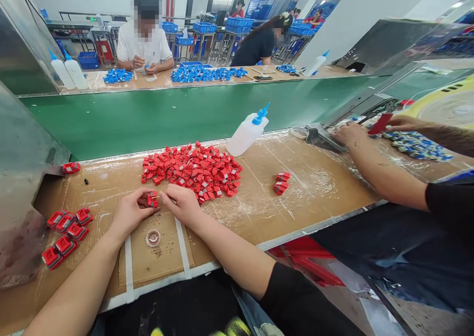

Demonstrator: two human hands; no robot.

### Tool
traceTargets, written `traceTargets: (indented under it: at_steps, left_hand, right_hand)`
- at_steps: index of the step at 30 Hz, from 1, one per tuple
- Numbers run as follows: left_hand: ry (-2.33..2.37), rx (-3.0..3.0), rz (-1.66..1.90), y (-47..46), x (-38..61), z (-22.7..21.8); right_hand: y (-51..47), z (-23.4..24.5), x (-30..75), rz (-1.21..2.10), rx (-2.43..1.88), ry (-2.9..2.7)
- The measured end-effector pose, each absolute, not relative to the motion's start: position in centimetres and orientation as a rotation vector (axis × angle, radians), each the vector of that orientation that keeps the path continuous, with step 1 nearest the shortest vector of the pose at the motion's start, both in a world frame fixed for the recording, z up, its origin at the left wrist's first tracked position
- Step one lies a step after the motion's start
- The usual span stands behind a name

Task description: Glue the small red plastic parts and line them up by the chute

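My left hand [130,208] is closed on a small red plastic part [152,199] with dark grey on it, just in front of a big heap of similar red parts [196,170]. Pinched in my right hand [184,205] is a thin, pale stick [159,196], its tip at the red part. Below both hands, a small clear round dish [153,237] sits on a taped cardboard sheet [163,264]. Several red-and-grey parts [65,222] lie left of my left forearm. A short row of red parts [281,183] stands right of the heap.
A white squeeze bottle [245,136] with a blue nozzle leans behind the heap. Metal housing [25,192] borders the left side. At right, a co-worker's arms [385,173] reach over the bench near a tape dispenser [322,137]. Beyond the green panel [148,116], people handle blue parts.
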State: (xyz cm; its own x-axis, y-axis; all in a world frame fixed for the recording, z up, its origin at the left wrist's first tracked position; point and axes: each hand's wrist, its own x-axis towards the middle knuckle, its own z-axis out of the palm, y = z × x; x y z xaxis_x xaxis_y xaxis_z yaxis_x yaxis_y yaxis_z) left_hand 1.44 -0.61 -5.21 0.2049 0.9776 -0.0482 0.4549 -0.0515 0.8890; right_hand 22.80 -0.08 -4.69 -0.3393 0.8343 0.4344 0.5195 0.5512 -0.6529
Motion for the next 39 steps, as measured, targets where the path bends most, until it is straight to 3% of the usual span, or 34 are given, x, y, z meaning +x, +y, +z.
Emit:
traceTargets:
  at_steps: [39]
  left_hand:
    - [1.413,1.726,0.750,-0.78,1.62,-4.83]
  right_hand:
    - [0.15,-4.51,22.92,0.747,-1.039,-1.954]
